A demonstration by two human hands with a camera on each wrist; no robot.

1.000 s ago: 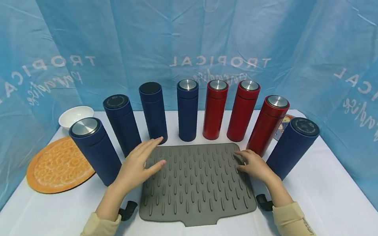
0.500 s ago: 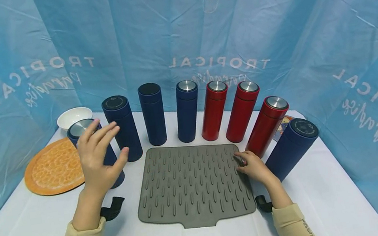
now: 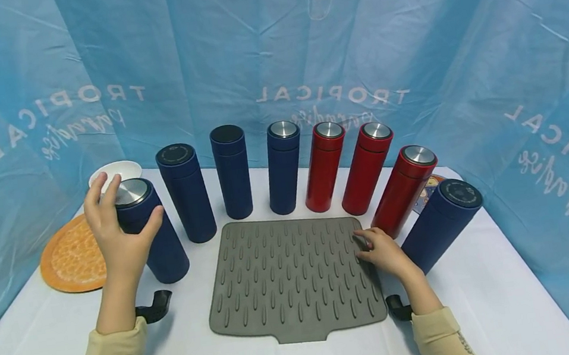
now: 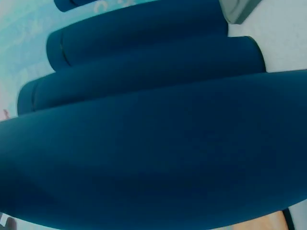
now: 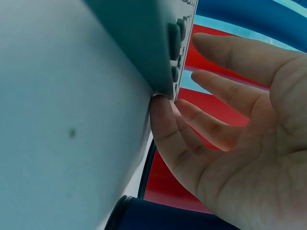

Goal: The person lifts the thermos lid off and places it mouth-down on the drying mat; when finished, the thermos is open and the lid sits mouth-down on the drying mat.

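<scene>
In the head view my left hand (image 3: 118, 238) is at the front-left navy vacuum flask (image 3: 167, 250), which has a steel lid. Its fingers are spread at the lid's left side, and the thumb lies across the upper body. That flask fills most of the left wrist view, with only a bit of fingertip at the lower left corner. A grey mat (image 3: 292, 278) with raised ridges lies mid-table. At the mat's right edge rests my right hand (image 3: 382, 248), its fingers loosely bent. The right wrist view shows its fingertips (image 5: 162, 103) right at the mat's edge.
Behind the mat, navy flasks (image 3: 232, 175) and red flasks (image 3: 323, 169) stand in an arc. Another navy flask (image 3: 439, 229) stands beside my right forearm. At the left are a round orange patterned mat (image 3: 71, 262) and a white bowl (image 3: 127, 168). A blue curtain (image 3: 224, 47) hangs behind.
My left hand has moved left from above the mat's back left corner to the front-left navy flask, its fingers spreading on the way. The right hand has stayed at the mat's edge.
</scene>
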